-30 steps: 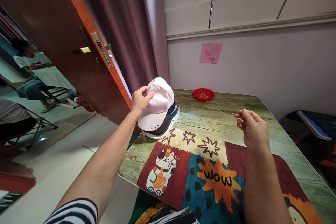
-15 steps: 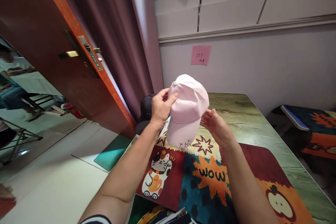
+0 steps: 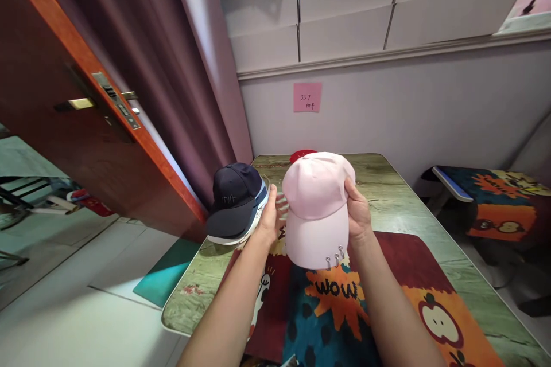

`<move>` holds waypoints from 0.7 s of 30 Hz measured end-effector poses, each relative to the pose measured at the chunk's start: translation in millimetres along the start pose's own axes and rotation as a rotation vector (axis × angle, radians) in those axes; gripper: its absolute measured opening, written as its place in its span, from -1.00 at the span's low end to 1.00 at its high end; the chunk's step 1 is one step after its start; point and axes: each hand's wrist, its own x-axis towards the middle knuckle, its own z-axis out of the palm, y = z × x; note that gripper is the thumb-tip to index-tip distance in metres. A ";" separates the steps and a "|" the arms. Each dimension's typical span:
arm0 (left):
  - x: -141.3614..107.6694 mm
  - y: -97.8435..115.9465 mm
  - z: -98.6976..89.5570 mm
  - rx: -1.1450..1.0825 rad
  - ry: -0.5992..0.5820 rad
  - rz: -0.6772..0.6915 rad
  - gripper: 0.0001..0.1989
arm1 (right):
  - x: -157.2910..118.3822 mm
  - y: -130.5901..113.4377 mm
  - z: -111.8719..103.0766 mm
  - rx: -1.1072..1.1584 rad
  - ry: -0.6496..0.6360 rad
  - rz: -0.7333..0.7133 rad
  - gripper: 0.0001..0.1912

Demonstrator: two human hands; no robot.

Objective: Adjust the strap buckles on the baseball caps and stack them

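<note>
A pale pink baseball cap [image 3: 316, 195] is held up over the table, its brim pointing down toward me, with small metal rings at the brim's edge. My right hand [image 3: 359, 212] grips the cap's right side, thumb in front and fingers hidden behind. My left hand [image 3: 270, 212] is just left of the cap, fingers stretched and apart, holding nothing. Beside it, on the table's left side, sits a stack of caps [image 3: 236, 200] with a dark navy one on top and lighter brims beneath.
The wood-patterned table [image 3: 185, 298] carries a colourful printed mat [image 3: 301, 309]. A red object [image 3: 302, 155] lies at the table's back edge, behind the pink cap. At left stand a brown door [image 3: 86, 126] and a purple curtain [image 3: 185, 69]. A second table [image 3: 495, 200] is at right.
The pink cap has passed from my left hand's hold to my right's and turned to face me more squarely. My left hand has let go and opened. The view has shifted right.
</note>
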 end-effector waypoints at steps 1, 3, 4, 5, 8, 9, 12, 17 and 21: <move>0.8 -4.7 -1.8 -0.105 -0.102 -0.130 -0.27 | -0.1 -1.1 -1.7 -0.018 -0.004 -0.008 -0.52; 1.8 -10.2 -2.6 -0.321 -0.290 -0.255 -0.21 | -0.1 -0.8 -4.9 -0.052 -0.008 -0.021 -0.50; 1.7 -11.1 -2.0 -0.402 -0.359 -0.251 -0.21 | 0.1 0.2 -6.3 -0.064 -0.013 -0.021 -0.50; 1.3 -11.1 -1.0 -0.458 -0.392 -0.224 -0.21 | 0.5 1.5 -7.5 -0.073 -0.020 -0.017 -0.49; -3.2 -10.2 3.2 -0.517 -0.360 -0.105 -0.25 | 2.0 5.6 -9.1 -0.087 -0.038 -0.001 -0.47; -5.6 -10.3 5.0 -0.521 -0.341 -0.060 -0.25 | 2.6 6.9 -8.8 -0.087 -0.034 -0.001 -0.48; -14.3 -12.1 12.8 -0.533 -0.311 0.058 -0.17 | 4.1 10.7 -6.4 -0.065 0.031 -0.029 -0.57; -24.4 -9.9 27.4 -0.557 -0.267 0.100 -0.06 | 4.8 18.6 -6.6 -0.034 0.186 -0.099 -0.69; -27.6 -4.6 31.4 -0.553 -0.242 0.120 -0.02 | 3.8 22.8 -7.2 -0.059 0.146 -0.085 -0.66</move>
